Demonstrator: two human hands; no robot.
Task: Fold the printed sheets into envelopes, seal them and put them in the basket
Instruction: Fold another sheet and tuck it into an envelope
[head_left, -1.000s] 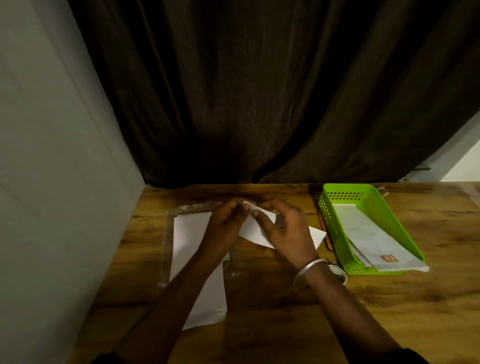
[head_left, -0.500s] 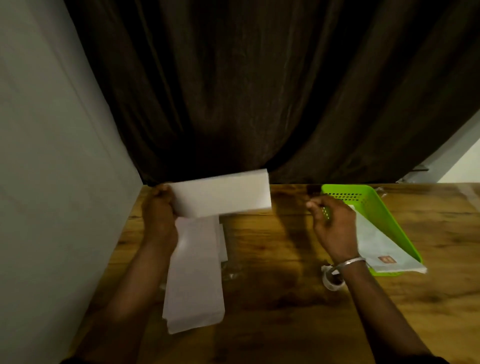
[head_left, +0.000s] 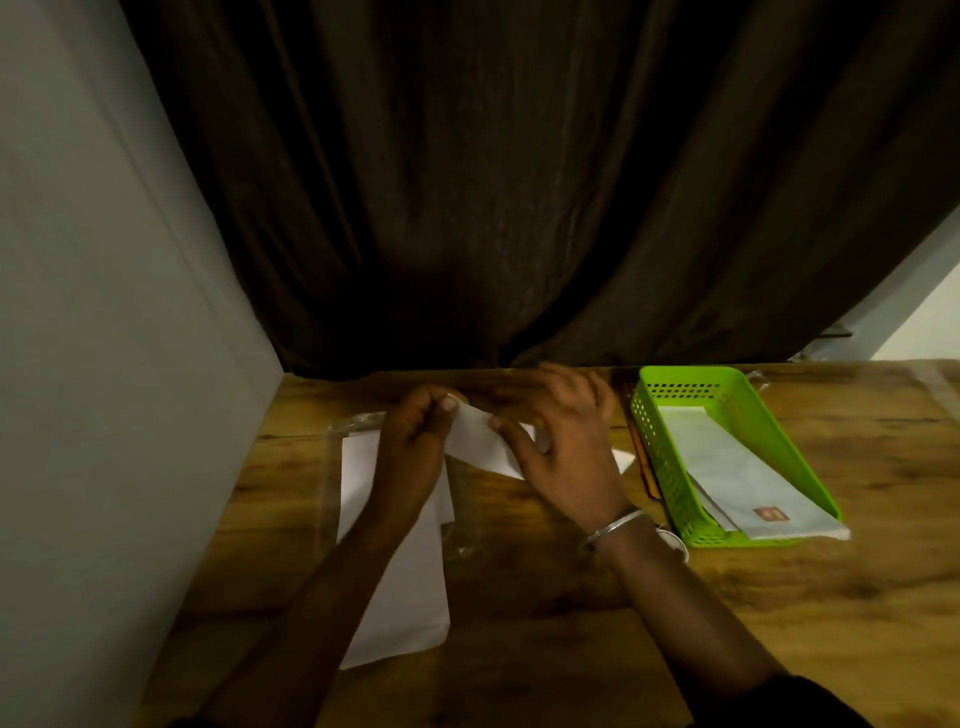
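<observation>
A white folded sheet (head_left: 480, 441) lies slanted on the wooden table (head_left: 545, 597) at the middle back. My left hand (head_left: 415, 447) pinches its upper left corner between thumb and fingers. My right hand (head_left: 558, 441) lies spread over its right part, thumb pressing the paper; one corner pokes out past the wrist. A stack of white sheets (head_left: 400, 571) rests on a clear plastic sleeve at the left, under my left forearm. The green basket (head_left: 675, 382) at the right holds several envelopes (head_left: 748, 478), one with a small red mark.
A grey wall (head_left: 104, 364) bounds the table on the left and a dark curtain (head_left: 519, 182) hangs behind it. A pencil (head_left: 644, 467) lies along the basket's left side. A tape roll (head_left: 675, 543) sits partly hidden by my right wrist.
Half a second ago my left hand alone held the sheet up in the air and my right hand was by the basket. Now the sheet is down on the table with both hands on it.
</observation>
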